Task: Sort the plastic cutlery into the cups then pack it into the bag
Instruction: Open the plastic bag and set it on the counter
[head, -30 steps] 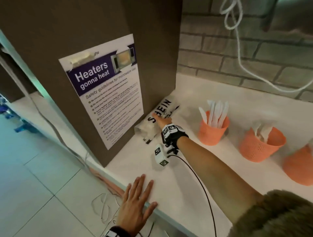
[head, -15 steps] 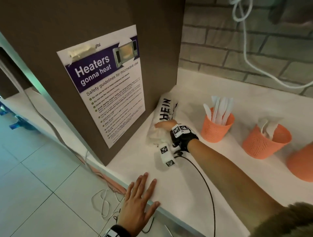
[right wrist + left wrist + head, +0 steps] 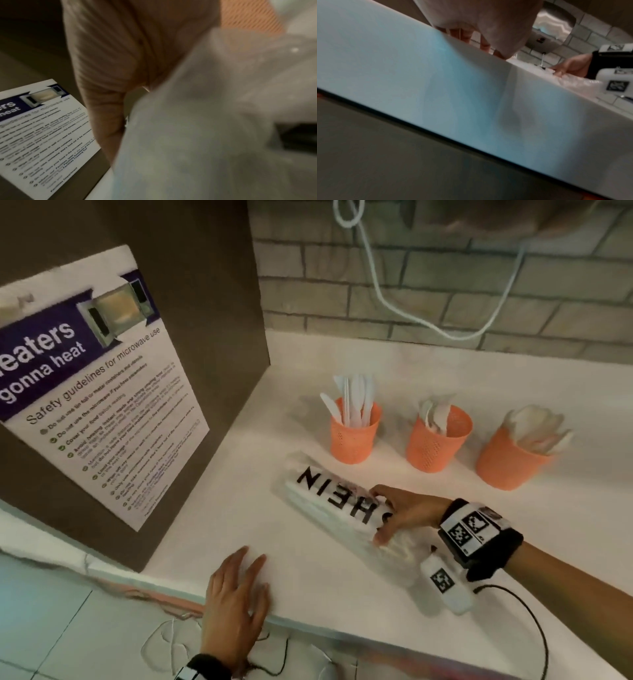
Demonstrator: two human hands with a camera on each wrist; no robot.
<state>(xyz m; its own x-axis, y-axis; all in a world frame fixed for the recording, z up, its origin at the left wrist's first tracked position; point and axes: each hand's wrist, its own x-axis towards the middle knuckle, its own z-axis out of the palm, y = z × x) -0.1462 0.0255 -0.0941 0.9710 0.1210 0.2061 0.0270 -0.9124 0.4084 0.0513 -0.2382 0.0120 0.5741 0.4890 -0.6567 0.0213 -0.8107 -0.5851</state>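
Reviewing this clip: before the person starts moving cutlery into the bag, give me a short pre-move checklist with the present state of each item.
1. Bag in hand: ok. The right hand grips the white bag at its near end.
2. Bag opened: not ok. It lies flat and folded on the counter.
3. Cutlery sorted: ok as far as visible. All three orange cups hold white cutlery; none lies loose in view.
4. Left hand free: ok. The left hand rests flat on the counter edge, holding nothing.
5. Cups stable: ok. All three stand upright, apart from the bag.
6. Bag empty: cannot tell.
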